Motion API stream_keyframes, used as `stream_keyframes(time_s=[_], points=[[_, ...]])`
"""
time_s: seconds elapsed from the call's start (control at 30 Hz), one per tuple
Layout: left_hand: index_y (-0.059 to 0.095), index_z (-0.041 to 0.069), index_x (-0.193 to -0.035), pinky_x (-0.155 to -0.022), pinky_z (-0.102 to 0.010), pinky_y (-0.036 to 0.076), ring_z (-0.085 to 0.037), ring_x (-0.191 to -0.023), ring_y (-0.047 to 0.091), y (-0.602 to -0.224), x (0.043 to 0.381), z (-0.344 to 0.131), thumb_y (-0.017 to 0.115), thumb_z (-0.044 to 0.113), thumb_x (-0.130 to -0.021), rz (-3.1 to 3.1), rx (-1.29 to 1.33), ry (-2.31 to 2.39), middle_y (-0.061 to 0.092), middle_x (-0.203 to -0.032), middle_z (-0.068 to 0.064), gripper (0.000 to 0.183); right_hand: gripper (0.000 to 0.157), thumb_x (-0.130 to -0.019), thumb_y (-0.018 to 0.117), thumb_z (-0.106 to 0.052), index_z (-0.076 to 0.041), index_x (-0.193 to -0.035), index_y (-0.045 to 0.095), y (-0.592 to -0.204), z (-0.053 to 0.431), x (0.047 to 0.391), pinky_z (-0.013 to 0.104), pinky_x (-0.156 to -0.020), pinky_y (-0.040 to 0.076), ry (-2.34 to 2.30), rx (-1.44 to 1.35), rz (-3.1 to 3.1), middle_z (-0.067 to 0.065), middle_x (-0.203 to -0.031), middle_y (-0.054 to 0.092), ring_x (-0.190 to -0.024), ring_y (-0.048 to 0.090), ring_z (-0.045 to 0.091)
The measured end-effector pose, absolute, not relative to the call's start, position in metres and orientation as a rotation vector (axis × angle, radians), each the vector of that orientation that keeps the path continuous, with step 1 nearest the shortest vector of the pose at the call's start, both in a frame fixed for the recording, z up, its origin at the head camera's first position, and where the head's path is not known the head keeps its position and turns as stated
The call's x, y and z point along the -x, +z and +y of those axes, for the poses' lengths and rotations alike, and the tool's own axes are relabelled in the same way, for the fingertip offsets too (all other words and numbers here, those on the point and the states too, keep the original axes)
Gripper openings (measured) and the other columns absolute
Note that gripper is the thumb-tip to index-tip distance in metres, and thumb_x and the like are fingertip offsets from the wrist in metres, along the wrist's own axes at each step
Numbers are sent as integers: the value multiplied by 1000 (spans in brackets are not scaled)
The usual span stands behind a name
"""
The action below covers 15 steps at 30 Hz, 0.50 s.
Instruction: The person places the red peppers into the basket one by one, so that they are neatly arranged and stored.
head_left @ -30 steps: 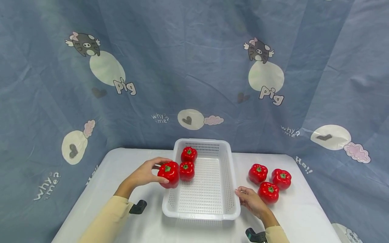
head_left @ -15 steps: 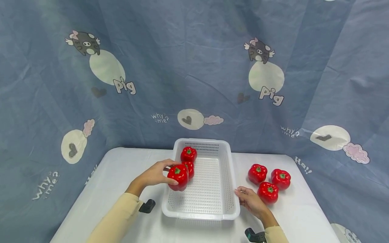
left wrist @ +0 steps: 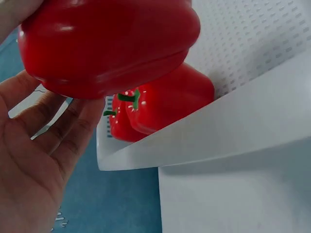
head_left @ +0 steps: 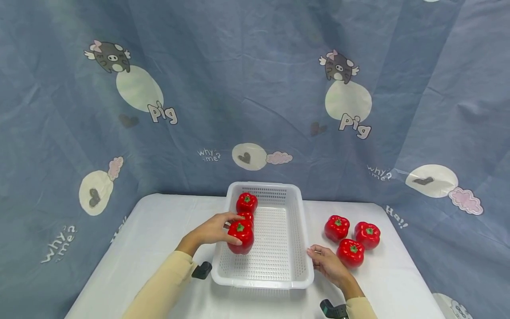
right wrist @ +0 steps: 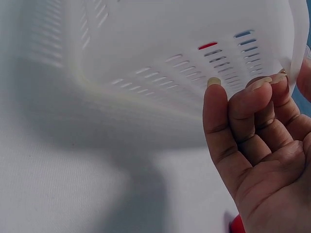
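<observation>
My left hand [head_left: 215,231] grips a red bell pepper [head_left: 241,241] between thumb and fingers, over the left side of a white perforated plastic basket [head_left: 263,284]. Just behind it, two more red bell peppers, the far one [head_left: 246,202] and a partly covered nearer one [head_left: 249,215], stand in a line along the basket's left wall. In the left wrist view the held pepper [left wrist: 107,46] is higher than the basket wall [left wrist: 218,126]. My right hand [head_left: 334,268] holds the basket's right rim, its curled fingers [right wrist: 216,114] against the outer wall in the right wrist view.
Three red bell peppers lie grouped on the white table right of the basket: a back one [head_left: 337,227], a right one [head_left: 367,235] and a front one [head_left: 350,253] close to my right hand. A blue printed curtain [head_left: 255,88] hangs behind the table.
My left hand has carried its bell pepper rightward, from above the basket's left rim to inside the rim's outline, now partly covering the nearer pepper. The right hand and basket have stayed put.
</observation>
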<state>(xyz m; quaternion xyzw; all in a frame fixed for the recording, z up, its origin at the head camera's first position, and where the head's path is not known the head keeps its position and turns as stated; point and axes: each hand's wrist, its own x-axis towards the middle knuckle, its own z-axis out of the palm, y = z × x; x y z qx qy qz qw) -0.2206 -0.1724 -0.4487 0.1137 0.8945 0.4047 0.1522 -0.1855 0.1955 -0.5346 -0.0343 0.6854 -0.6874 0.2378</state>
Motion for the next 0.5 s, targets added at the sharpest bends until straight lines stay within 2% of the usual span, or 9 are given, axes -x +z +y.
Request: stream_keyframes(time_s=[0.27,0.5], points=[[57,13,-129,-80,-42,57,-27,-110,55,-457,222,-166,90,20,-62,2572,-300,1100,57,-120,-7,74,30,-99,55,-28,1,-106,58,-535,196,187,27,-85,53,-1865,124,1890,12,-108,67,-91,65,17],[57,13,-129,-83,-44,56,-27,-110,54,-467,223,-163,91,19,-61,2580,-317,1067,57,-121,-7,76,31,-98,56,-30,0,-106,58,-534,196,187,29,-87,53,-1872,105,1874,15,-113,67,-95,66,20]])
